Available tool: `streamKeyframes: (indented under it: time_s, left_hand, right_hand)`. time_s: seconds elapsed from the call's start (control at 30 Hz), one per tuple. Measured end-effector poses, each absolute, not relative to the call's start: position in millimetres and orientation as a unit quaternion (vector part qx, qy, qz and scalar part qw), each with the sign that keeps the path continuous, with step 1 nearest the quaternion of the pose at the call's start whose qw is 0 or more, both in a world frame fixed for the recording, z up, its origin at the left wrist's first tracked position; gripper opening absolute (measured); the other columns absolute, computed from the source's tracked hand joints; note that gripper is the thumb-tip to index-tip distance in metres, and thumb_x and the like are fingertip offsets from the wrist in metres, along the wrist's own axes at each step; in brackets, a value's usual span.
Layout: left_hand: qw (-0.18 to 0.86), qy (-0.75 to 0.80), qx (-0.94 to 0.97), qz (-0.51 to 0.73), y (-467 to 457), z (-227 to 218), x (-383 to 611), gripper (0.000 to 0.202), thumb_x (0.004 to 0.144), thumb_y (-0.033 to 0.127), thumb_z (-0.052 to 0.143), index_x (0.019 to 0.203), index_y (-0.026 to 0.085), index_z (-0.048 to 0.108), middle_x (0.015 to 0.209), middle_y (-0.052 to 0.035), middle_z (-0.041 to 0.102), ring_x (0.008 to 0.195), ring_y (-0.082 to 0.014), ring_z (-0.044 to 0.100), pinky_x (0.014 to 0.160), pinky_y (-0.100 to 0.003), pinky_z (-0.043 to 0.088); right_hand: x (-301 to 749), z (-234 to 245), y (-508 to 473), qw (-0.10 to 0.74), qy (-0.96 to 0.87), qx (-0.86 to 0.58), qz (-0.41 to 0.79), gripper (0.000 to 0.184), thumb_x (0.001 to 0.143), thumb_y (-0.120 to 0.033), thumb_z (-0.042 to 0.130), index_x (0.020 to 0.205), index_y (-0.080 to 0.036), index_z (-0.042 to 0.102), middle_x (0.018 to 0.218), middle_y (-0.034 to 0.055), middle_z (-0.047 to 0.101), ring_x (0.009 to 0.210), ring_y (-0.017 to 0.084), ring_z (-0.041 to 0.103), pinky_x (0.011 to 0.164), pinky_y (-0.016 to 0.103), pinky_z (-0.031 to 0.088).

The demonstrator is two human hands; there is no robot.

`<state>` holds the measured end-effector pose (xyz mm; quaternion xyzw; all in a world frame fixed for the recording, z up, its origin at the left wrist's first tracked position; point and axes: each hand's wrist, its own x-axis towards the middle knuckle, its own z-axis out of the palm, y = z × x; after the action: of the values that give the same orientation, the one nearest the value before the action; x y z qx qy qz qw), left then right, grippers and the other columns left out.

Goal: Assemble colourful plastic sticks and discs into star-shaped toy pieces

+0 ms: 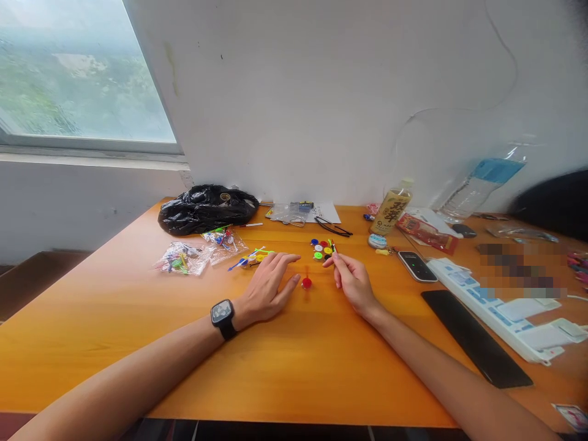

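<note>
My left hand (269, 285) lies flat on the orange table (138, 343), fingers stretched out, a black watch (223, 318) on its wrist. A small red disc (306, 282) sits on the table just right of its fingertips. My right hand (351, 278) rests beyond the disc with fingers curled, pinching a thin dark stick (332, 247) that points away from me. Just past the stick lies a cluster of small coloured discs (320, 248). Coloured sticks and connectors (252, 258) lie beside my left fingertips.
Two clear bags of coloured parts (184, 257) and a black plastic bag (206, 208) lie at the back left. Glasses (333, 227), a tea bottle (390, 211), a phone (417, 266), a white keyboard-like strip (500, 306) and a black pad (475, 337) are on the right.
</note>
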<state>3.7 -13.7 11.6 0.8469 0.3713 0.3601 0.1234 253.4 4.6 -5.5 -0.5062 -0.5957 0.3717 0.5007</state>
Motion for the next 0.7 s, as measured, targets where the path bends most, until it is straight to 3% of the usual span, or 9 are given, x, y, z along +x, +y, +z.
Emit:
streamKeyframes:
  time_s: [0.7]
  left_hand:
    - [0.115, 0.371, 0.848, 0.36, -13.4, 12.1, 4.0, 0.031, 0.108, 0.033, 0.049, 0.137, 0.022, 0.051, 0.128, -0.0108, 0.065, 0.119, -0.0277, 0.058, 0.106, -0.045, 0.047]
  right_hand:
    - [252.5, -5.2, 2.7, 0.503, -0.598, -0.507, 0.363, 0.054, 0.1, -0.067, 0.052, 0.081, -0.02, 0.071, 0.046, -0.0041, 0.043, 0.044, 0.014, 0.043, 0.05, 0.029, 0.036]
